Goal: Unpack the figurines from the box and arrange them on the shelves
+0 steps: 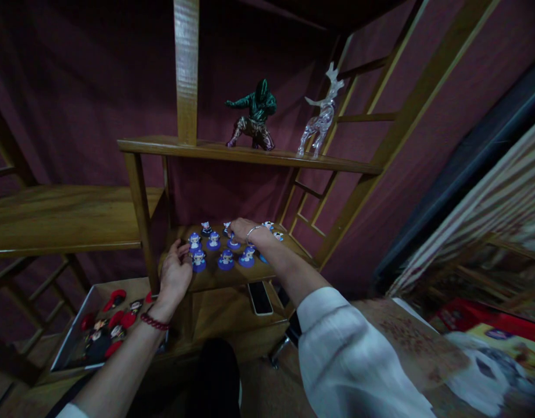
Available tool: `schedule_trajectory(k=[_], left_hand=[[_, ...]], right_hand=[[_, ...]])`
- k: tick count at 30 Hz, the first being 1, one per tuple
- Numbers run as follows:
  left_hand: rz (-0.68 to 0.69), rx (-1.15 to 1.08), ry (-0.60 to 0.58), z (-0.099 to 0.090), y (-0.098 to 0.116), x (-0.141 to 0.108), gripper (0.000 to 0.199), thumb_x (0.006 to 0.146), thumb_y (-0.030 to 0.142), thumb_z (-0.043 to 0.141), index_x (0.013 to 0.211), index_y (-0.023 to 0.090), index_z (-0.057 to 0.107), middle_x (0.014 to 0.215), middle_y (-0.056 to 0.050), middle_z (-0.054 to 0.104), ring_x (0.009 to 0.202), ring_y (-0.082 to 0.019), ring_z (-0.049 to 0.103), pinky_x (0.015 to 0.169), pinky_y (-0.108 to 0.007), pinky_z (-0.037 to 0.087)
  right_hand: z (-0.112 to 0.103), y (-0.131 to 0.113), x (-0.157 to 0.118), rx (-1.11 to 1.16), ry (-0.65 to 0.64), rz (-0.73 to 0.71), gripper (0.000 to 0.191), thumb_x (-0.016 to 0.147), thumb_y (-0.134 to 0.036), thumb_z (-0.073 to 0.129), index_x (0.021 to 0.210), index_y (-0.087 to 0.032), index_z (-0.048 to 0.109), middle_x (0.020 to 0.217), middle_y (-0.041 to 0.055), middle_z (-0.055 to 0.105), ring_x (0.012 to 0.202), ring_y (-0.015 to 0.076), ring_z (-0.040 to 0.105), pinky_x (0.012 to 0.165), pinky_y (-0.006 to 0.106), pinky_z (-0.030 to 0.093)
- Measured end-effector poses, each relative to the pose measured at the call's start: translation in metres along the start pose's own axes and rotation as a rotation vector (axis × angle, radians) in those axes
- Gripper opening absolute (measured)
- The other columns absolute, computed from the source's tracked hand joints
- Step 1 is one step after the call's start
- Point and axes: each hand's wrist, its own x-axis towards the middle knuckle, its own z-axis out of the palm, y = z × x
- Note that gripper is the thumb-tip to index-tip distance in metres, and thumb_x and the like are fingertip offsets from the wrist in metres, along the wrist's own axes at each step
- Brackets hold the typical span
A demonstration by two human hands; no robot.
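Note:
Rows of small figurines with purple bases (226, 260) stand on a low wooden shelf (215, 283). My right hand (244, 230) reaches over them to the back row, its fingers bent closed at a small white-and-dark figurine (226, 227); the fingertips are partly hidden. Another dark-based figurine (206, 228) stands to its left. At the shelf's left end, my left hand (176, 271) is open, fingers loosely apart beside the nearest purple figurines (194, 241). It holds nothing that I can see. My right forearm covers part of the figurines on the right.
Above, a shelf board (284, 158) carries a green warrior statue (256, 113) and a clear deer figure (320, 119). A box (71, 331) of red-and-black figurines sits lower left. A phone (260, 298) lies below the shelf. Wooden posts (140, 220) frame the left side.

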Motion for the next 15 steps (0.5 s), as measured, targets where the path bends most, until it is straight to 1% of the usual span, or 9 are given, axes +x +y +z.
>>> schedule_trajectory(k=[3, 6, 8, 11, 13, 15], left_hand=[[-0.001, -0.004, 0.001, -0.001, 0.002, -0.001, 0.051, 0.076, 0.009, 0.046, 0.126, 0.011, 0.038, 0.11, -0.012, 0.062, 0.103, -0.017, 0.057, 0.093, -0.032, 0.042], [-0.013, -0.004, 0.001, -0.001, 0.003, -0.001, 0.051, 0.076, 0.009, 0.046, 0.126, 0.012, 0.038, 0.11, -0.012, 0.062, 0.103, -0.016, 0.058, 0.093, -0.031, 0.043], [-0.009, 0.005, -0.002, -0.001, 0.002, -0.001, 0.051, 0.076, 0.01, 0.046, 0.126, 0.012, 0.037, 0.11, -0.011, 0.062, 0.103, -0.016, 0.058, 0.093, -0.031, 0.043], [0.003, 0.012, -0.006, -0.001, 0.001, -0.001, 0.052, 0.076, 0.01, 0.045, 0.127, 0.011, 0.036, 0.111, -0.013, 0.062, 0.103, -0.017, 0.057, 0.094, -0.032, 0.042], [0.003, 0.01, -0.012, -0.001, 0.002, -0.002, 0.052, 0.077, 0.009, 0.044, 0.128, 0.009, 0.035, 0.112, -0.014, 0.061, 0.104, -0.018, 0.057, 0.094, -0.033, 0.041], [0.001, 0.013, -0.017, -0.001, 0.003, -0.002, 0.052, 0.077, 0.009, 0.044, 0.128, 0.009, 0.035, 0.113, -0.014, 0.061, 0.105, -0.018, 0.056, 0.095, -0.034, 0.041]], right_hand=[[-0.003, 0.002, -0.004, 0.028, 0.023, 0.004, 0.04, 0.068, -0.028, 0.065, 0.108, -0.025, 0.062, 0.105, 0.0044, 0.066, 0.093, 0.0182, 0.061, 0.07, 0.02, 0.043], [-0.006, 0.01, -0.007, 0.046, 0.072, -0.002, 0.044, 0.069, -0.037, 0.064, 0.112, -0.027, 0.059, 0.111, 0.0042, 0.063, 0.099, 0.0191, 0.059, 0.073, 0.021, 0.044], [-0.008, 0.019, -0.009, 0.049, 0.095, 0.0, 0.04, 0.073, -0.036, 0.06, 0.111, -0.027, 0.06, 0.111, 0.0043, 0.063, 0.101, 0.0189, 0.058, 0.074, 0.021, 0.043], [-0.008, 0.032, -0.013, 0.041, 0.111, 0.049, 0.033, 0.075, -0.03, 0.057, 0.107, -0.025, 0.062, 0.108, 0.0045, 0.064, 0.098, 0.0179, 0.059, 0.073, 0.021, 0.043], [-0.008, 0.039, -0.018, 0.027, 0.114, 0.086, 0.032, 0.075, -0.028, 0.057, 0.106, -0.025, 0.062, 0.107, 0.0045, 0.065, 0.097, 0.018, 0.059, 0.073, 0.022, 0.043], [-0.008, 0.045, -0.022, 0.019, 0.103, 0.118, 0.034, 0.073, -0.03, 0.059, 0.107, -0.025, 0.062, 0.107, 0.0041, 0.064, 0.097, 0.0191, 0.059, 0.073, 0.023, 0.043]])
